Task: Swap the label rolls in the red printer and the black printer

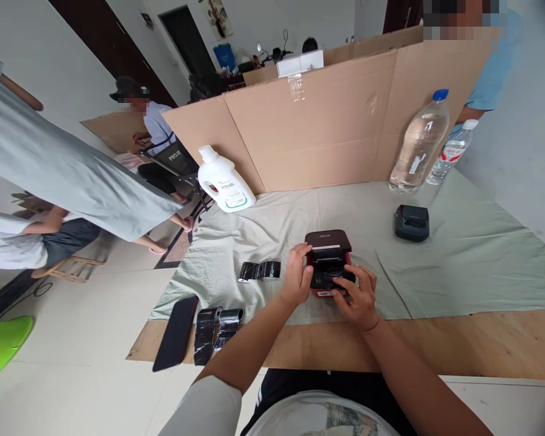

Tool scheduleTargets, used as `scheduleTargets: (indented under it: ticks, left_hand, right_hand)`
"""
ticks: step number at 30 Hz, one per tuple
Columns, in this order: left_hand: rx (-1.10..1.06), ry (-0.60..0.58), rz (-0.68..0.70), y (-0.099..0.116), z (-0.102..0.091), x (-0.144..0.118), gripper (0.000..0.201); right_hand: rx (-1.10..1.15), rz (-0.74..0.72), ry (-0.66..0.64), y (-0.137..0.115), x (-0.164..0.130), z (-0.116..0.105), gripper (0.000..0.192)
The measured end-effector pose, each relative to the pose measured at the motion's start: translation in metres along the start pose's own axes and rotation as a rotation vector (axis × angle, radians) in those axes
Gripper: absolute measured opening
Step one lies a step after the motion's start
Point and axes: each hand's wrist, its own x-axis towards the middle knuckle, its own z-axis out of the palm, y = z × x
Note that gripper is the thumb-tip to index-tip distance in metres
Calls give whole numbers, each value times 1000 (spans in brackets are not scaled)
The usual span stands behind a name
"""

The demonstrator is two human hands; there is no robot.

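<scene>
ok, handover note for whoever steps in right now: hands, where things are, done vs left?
Left hand: gripping the left side of the red printer, steadying it.
Right hand: fingers at the front of the open compartment; whether they hold anything cannot be told.
Printer sits on the green cloth, lid flipped up.
Black roll lies on the cloth left of the printer; two more black rolls and a phone at the table's near-left edge. Second black printer back right, untouched.
Done: lid open. Left: lid not yet closed.
</scene>
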Motion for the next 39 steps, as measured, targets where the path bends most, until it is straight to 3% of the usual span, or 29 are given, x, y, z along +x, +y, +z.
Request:
scheduleTargets:
  ticks: [3,8,11,21,31,34,37,39]
  left_hand:
    - [5,-36,5,2,1,-21,45]
    - [58,-26,4,0,7,-36,45]
    - [66,11,-7,0,12,-37,47]
    - [136,112,-7,-5,26,-43,46]
    - [81,114,-29,-9,29,-47,44]
    - [-2,132,-143,-5,30,-49,52]
    - [-159,111,-462,0,31,-52,62]
    - [-344,49,-670,0,32,-51,60]
  right_hand:
    - [-1,27,-15,0,0,0,25]
    - [20,92,-42,1,1,5,70]
    - [19,139,-60,3,2,7,85]
    - [-12,146,-108,5,6,3,78]
    - [-5,157,-113,6,2,4,72]
    - [53,290,-97,4,-7,9,83]
    - [124,461,-110,0,-15,13,93]
    - [192,516,-158,-4,-15,14,89]
